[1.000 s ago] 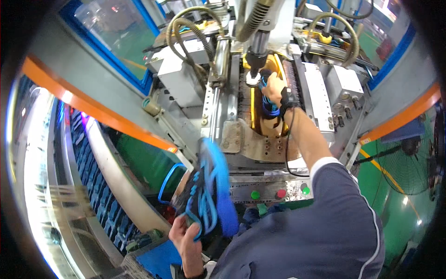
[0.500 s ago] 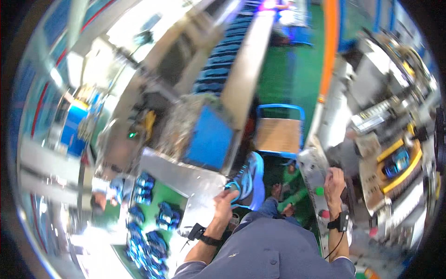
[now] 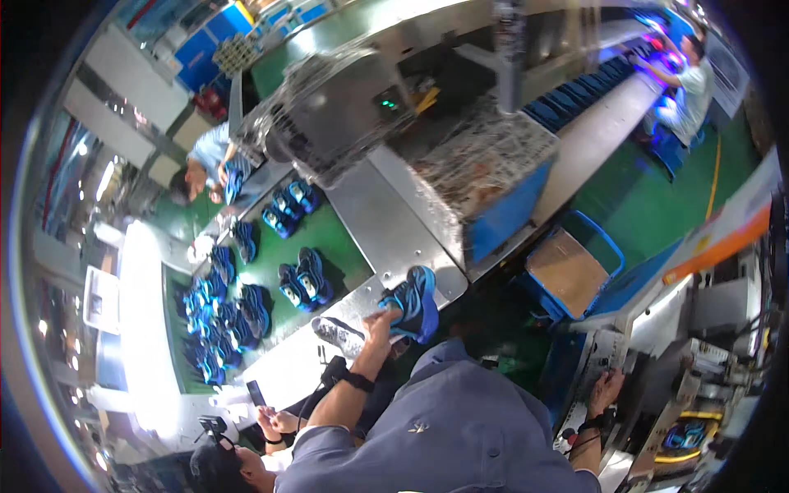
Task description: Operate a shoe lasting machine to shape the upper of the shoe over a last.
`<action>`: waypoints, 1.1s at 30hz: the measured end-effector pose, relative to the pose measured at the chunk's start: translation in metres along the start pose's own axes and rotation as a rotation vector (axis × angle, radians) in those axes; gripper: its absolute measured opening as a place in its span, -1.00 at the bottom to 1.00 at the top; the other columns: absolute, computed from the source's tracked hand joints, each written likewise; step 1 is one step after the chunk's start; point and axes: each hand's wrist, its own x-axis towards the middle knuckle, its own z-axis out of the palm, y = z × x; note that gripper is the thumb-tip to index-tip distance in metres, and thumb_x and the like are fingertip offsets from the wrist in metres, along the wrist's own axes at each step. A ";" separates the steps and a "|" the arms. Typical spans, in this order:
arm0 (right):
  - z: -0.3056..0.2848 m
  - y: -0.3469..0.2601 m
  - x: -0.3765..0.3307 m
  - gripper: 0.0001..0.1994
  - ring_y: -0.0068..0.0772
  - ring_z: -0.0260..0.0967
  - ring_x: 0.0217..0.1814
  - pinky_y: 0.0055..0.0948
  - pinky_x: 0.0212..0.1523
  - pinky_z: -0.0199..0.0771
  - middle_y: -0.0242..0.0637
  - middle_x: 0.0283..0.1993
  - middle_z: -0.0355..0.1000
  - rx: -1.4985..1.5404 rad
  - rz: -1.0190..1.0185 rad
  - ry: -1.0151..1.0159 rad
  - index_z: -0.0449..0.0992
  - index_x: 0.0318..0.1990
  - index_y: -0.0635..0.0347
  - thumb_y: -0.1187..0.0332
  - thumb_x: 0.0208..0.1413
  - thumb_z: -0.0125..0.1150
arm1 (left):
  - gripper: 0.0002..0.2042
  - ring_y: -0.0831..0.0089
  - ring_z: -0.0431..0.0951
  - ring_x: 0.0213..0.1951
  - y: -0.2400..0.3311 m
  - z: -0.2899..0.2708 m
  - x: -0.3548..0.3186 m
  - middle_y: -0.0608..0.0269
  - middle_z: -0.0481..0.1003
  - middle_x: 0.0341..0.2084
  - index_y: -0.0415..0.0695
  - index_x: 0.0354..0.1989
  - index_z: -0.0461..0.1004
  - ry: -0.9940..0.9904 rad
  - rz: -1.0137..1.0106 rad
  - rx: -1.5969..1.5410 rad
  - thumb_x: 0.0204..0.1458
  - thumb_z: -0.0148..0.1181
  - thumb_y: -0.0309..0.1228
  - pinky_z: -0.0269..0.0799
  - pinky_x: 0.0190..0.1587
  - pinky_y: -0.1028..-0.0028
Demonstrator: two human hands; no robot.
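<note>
L hand [image 3: 376, 324]: grip closed on blue-black sneaker's [image 3: 401, 306] upper, prob. to keep sole [image 3: 428, 306] clear; R hand [image 3: 606, 389] nr machine [image 3: 606, 347], grip can't tell.

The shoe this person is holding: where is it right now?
In the head view, the shoe is just below centre, in the left hand, near the corner of the metal table, with more shoes to its left.

Floor [image 3: 604, 197]: was green, with a yellow line [image 3: 717, 174] at right.
Counter [image 3: 370, 209]: had a silvery metal surface.
Light [image 3: 152, 345]: glared white at left.
</note>
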 end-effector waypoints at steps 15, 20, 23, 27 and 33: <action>-0.004 -0.269 0.193 -0.72 -0.13 0.54 -0.11 -0.21 -0.06 0.49 0.01 -0.14 0.55 0.063 -0.115 -0.062 0.51 0.04 0.31 0.46 0.18 0.17 | -0.74 0.32 0.54 -0.58 0.221 -0.112 0.458 0.10 0.56 -0.55 -0.31 -0.50 0.57 0.406 0.359 0.266 -0.27 0.50 -0.39 0.55 -0.47 0.27; -0.022 -0.434 0.206 -0.75 -0.15 0.54 -0.05 -0.23 -0.02 0.52 -0.08 -0.06 0.58 0.185 -0.471 -0.032 0.55 0.03 0.27 0.54 0.20 0.19 | -0.44 0.15 0.61 -0.03 0.235 -0.109 0.495 0.10 0.62 -0.08 -0.13 0.00 0.56 -0.085 1.048 1.041 -0.20 0.57 -0.17 0.56 -0.11 0.26; -0.024 -0.505 0.200 -0.77 -0.10 0.53 -0.01 -0.23 0.00 0.53 -0.13 0.00 0.58 0.182 -0.596 -0.065 0.57 0.00 0.25 0.58 0.20 0.18 | -0.38 0.20 0.59 0.04 0.192 -0.048 0.373 0.04 0.56 0.03 -0.23 0.15 0.47 -0.511 0.300 0.189 -0.01 0.48 -0.11 0.58 -0.01 0.24; -0.034 -0.581 0.183 -0.79 -0.11 0.53 0.00 -0.24 -0.01 0.55 -0.15 0.00 0.58 0.480 -0.844 -0.079 0.59 -0.09 0.22 0.59 0.12 0.22 | -0.37 0.20 0.57 0.11 0.192 0.025 0.154 0.05 0.49 0.17 -0.29 0.35 0.35 -1.073 0.035 0.113 0.23 0.31 -0.13 0.57 0.13 0.22; -0.050 -0.655 0.146 -0.85 -0.17 0.54 -0.09 -0.19 -0.02 0.55 -0.22 -0.14 0.56 0.876 -1.394 -0.149 0.56 -0.25 0.20 0.46 0.00 0.35 | -0.30 0.31 0.50 0.15 0.237 0.129 -0.013 0.03 0.49 0.12 -0.40 0.31 0.30 -1.157 0.243 -0.056 0.21 0.34 -0.07 0.44 0.20 0.37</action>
